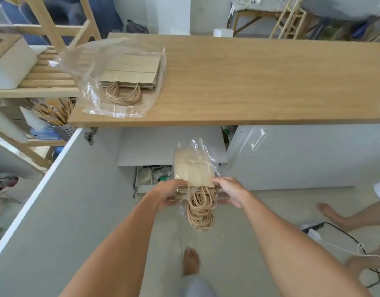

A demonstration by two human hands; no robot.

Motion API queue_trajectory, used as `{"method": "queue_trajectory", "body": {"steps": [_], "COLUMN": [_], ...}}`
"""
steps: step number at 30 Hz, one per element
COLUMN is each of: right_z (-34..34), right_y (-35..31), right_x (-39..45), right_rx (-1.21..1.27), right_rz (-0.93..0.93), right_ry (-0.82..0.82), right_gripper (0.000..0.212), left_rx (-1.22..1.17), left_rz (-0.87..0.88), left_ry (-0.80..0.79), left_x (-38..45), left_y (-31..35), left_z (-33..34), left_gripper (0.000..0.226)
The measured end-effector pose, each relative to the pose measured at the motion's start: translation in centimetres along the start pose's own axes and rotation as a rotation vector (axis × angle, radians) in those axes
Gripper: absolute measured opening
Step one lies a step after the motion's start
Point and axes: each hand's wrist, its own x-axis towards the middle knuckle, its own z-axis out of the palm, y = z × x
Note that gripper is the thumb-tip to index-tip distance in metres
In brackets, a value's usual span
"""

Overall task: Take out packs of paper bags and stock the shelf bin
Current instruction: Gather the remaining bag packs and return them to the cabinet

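Pack of paper bags (pixel 194 168) clasped by left hand (pixel 169 195) and right hand (pixel 230 192).
Support beneath both grips — twine handles dangle below, loose wrap flares above.

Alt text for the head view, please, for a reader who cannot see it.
Both hands, left hand and right hand, hold a plastic-wrapped pack of paper bags in front of an open cabinet. Another pack lies in loose plastic on the wooden countertop.
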Motion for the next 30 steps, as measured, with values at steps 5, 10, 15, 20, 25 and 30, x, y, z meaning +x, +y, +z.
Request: {"method": "queue_trajectory", "body": {"steps": [5,10,15,20,25,30], "right_z": [0.2,0.9,0.4,-0.7,-0.4,1.8], "right_y": [-1.4,-4.2,-6.3,-7.5,-7.3,-10.6], "right_x": [12.2,23.2,30.9,31.0,22.6,10.4], "right_rx": [-0.050,-0.051,-0.029,-0.089,-0.312,-0.449], "right_rz": [-0.158,-0.289,-0.326,-0.304,-0.312,-0.231], "right_ry": [0.110,0.207,0.255,0.298,0.303,-0.087], "right_gripper": [0.022,0.022,0.022,0.056,0.056,0.025], "left_rx": [0.146,0.130,0.140,0.023,0.020,0.105], "left_rz": [0.114,0.277,0.346,0.364,0.284,0.272], "left_ry": [0.063,0.131,0.163,0.208,0.292,0.383], "left_x": [12.8,23.9,31.2,31.3,23.7,10.4], "left_y": [2.3,5.6,8.2,9.0,8.5,9.1], "left_z": [0.2,0.1,0.7,1.4,-1.6,-7.2], "left_gripper": [0.036,0.037,0.044,0.090,0.077,0.046]}}
